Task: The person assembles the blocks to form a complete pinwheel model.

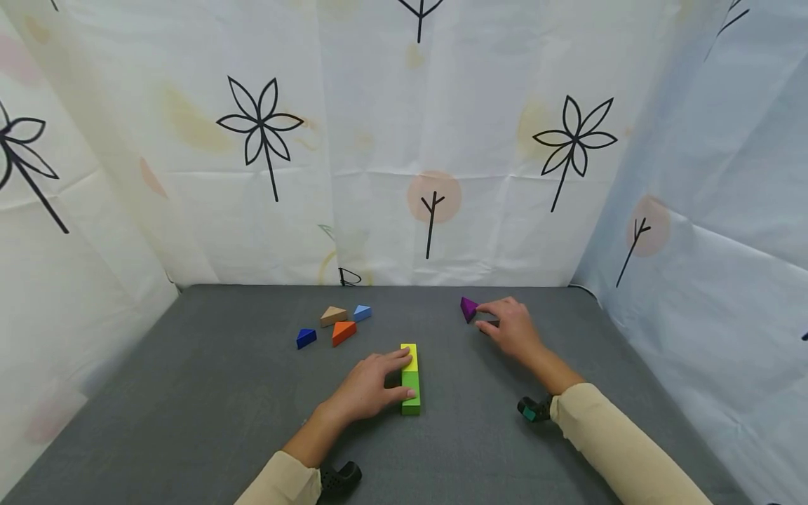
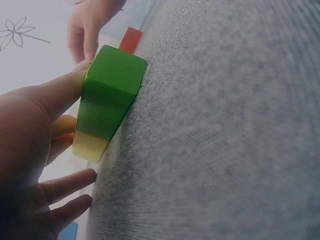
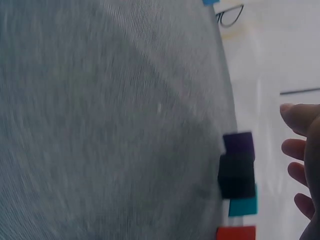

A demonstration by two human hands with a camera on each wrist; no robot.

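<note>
The left hand point(image 1: 372, 386) lies with fingers spread and fairly straight, the thumb on a green block point(image 1: 409, 383) and fingertips on a yellow block point(image 1: 413, 365). The right hand point(image 1: 514, 330) is spread too, thumb apart from the fingers, beside a black block point(image 3: 236, 175); the right wrist view shows a gap between hand and block, so it seems to pinch nothing.

As far as can be judged, the work is at an early stage. What looks done is one join: yellow and green sit end to end in a straight row at the middle of the tabletop point(image 1: 189, 393), yellow toward the far edge. The other blocks are not joined to that row. A purple block point(image 1: 468, 308) lies near the far edge, right of the middle, by the black one; teal point(image 3: 243, 205) and red point(image 3: 237, 233) blocks show beyond in the right wrist view. Left of the middle, toward the far edge, lie tan point(image 1: 334, 317), light blue point(image 1: 362, 313), orange point(image 1: 344, 333) and dark blue point(image 1: 306, 339) blocks.

No brand, label or writing can be read on the blocks; the backdrop cloth point(image 1: 372, 231) carries only line drawings and pale patches.
</note>
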